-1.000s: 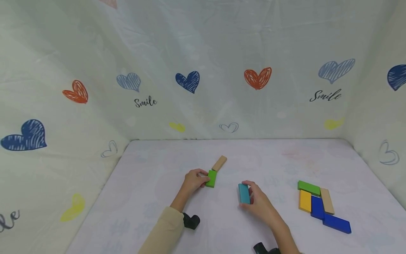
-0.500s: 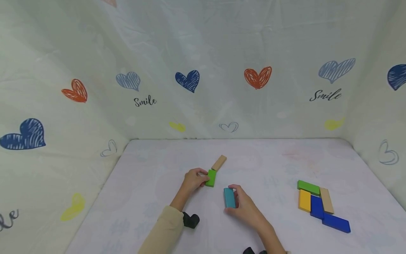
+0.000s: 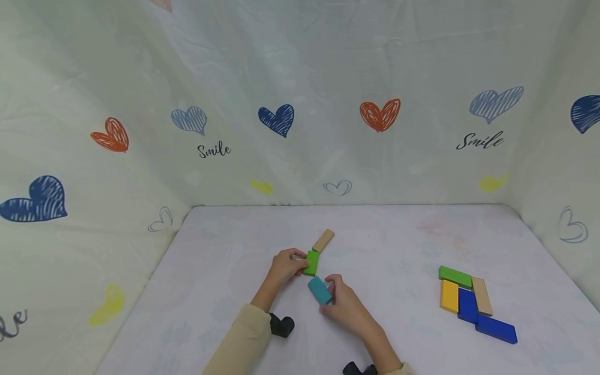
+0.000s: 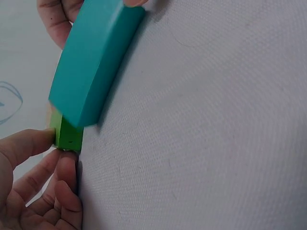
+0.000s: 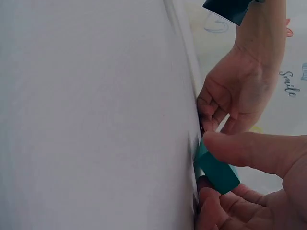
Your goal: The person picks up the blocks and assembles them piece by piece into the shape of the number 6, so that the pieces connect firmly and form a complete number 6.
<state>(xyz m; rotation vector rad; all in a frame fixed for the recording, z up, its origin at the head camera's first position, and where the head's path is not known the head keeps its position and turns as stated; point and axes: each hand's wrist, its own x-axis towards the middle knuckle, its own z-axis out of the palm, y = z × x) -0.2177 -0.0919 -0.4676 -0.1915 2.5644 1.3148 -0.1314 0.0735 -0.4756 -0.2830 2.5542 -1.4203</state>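
Observation:
My left hand (image 3: 284, 266) holds a green wooden block (image 3: 311, 263) by its left side. The left wrist view has the thumb (image 4: 29, 143) on one face of this green block and the fingers bent at its end. In my right hand (image 3: 346, 303) is a teal block (image 3: 320, 290), pinched between thumb and fingers and turned at a slant. Its upper corner is right at the near end of the green block, and in the left wrist view it covers part of that block. A natural wood block (image 3: 323, 240) lies end to end with the green one, angled up to the right.
At the right of the white table (image 3: 394, 239) lies a group of blocks: a green block (image 3: 455, 277), a yellow block (image 3: 450, 296), a natural wood block (image 3: 482, 296) and two blue blocks (image 3: 497, 329). A white sheet (image 3: 328, 62) printed with hearts closes off the back and sides.
My right hand has carried the teal block leftward to the green block's near end and turned it from nearly upright to a slant. The left hand and its green block have stayed in place.

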